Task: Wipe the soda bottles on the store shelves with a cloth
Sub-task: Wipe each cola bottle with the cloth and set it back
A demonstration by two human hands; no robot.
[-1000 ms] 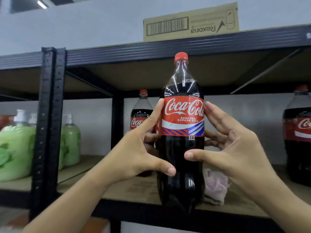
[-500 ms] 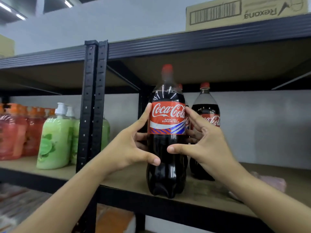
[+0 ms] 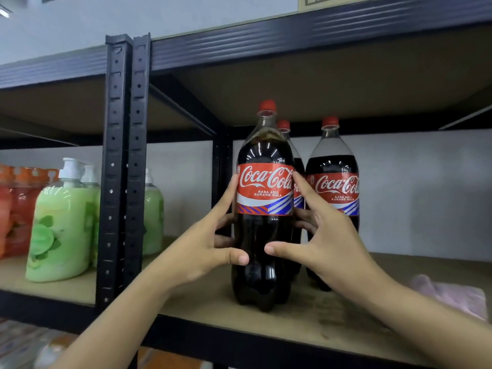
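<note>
A big Coca-Cola bottle (image 3: 265, 209) stands straight up on the wooden shelf (image 3: 213, 296), near the front edge. Its red cap points up and its bottom sits flat on the board. Two hands hold it, one on each side.

The left hand (image 3: 205, 243) curls round the left side of the bottle, with the thumb across the dark front and a finger reaching up to the red label. The right hand (image 3: 322, 235) does the same on the right side, thumb in front, a finger on the label's edge. Both hands grip this bottle and nothing else.

Two more Coca-Cola bottles stand behind it. One (image 3: 334, 193) is just to the right and further back. The other (image 3: 286, 129) is mostly hidden, so only its cap and a strip of its side show.

The pink cloth (image 3: 450, 294) lies on the same shelf, low and far to the right, apart from the bottles. No hand touches it. It is on the right hand's side, so that hand looks nearer to it. I think the right hand would have to let go and reach right and down for the cloth, while the left hand keeps the tall bottle from tipping.

Green soap bottles (image 3: 64, 222) sit on the next shelf to the left, past a black post (image 3: 125, 169).
</note>
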